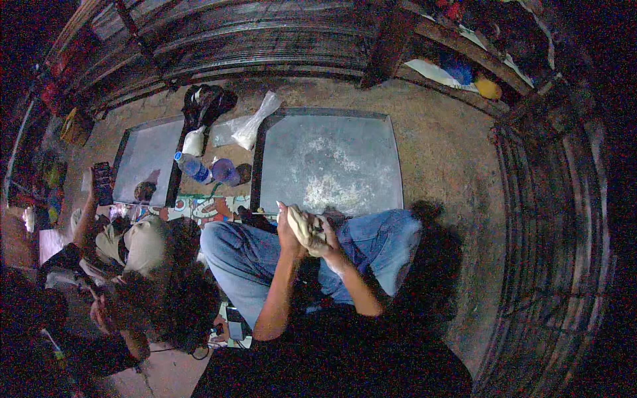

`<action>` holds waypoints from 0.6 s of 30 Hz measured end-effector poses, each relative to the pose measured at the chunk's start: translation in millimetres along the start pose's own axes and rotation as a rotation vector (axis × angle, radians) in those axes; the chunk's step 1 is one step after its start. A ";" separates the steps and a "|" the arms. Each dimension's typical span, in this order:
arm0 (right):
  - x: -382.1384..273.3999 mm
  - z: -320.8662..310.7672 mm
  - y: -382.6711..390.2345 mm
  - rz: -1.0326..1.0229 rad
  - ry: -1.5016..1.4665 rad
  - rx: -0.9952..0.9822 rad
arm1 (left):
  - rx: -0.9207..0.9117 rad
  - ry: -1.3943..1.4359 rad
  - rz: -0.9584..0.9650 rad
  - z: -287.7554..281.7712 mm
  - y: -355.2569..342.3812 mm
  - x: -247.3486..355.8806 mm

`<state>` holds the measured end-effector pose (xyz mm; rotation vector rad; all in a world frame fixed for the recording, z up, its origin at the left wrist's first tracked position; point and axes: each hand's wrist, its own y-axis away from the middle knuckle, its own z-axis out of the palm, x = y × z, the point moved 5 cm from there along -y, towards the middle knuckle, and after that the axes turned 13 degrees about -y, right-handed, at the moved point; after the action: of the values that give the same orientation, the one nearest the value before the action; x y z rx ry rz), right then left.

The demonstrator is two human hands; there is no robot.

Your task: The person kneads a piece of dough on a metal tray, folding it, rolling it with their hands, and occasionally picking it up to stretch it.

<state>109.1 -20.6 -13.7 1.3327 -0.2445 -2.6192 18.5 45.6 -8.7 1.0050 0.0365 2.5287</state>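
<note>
Between my two hands, over my crossed legs in blue jeans, is a lump of pale dough (304,227). My left hand (288,233) closes on its left side, with the thumb pointing up. Against its right side my right hand (325,241) is pressed, fingers curled round it and dusted white. Just beyond my knees lies a large grey tray (279,159) with a dark rim. White flour (335,192) is scattered over its middle and thickest at the near edge.
Left of the tray are a clear bag of white powder (247,136), a black plastic bag (204,106), a blue-capped bottle (193,167) and a purple cup (225,172). A second tray (142,149) stands farther left. Beside me sits another person holding a dark phone-like object (102,183).
</note>
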 end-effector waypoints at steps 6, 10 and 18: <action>-37.4 -97.9 -48.9 -0.287 0.293 0.273 | 0.009 -0.998 0.396 54.0 -38.0 44.2; -151.2 -38.0 -62.0 -0.633 0.679 0.265 | 0.071 -0.787 0.348 9.9 -64.6 107.3; -268.5 18.5 -48.3 -1.010 0.836 0.399 | 0.068 -0.949 0.252 10.4 -54.0 98.1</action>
<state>244.3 92.8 195.1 3.1890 0.0863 -2.3122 -18.6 131.7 53.4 2.2311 -0.2942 1.9923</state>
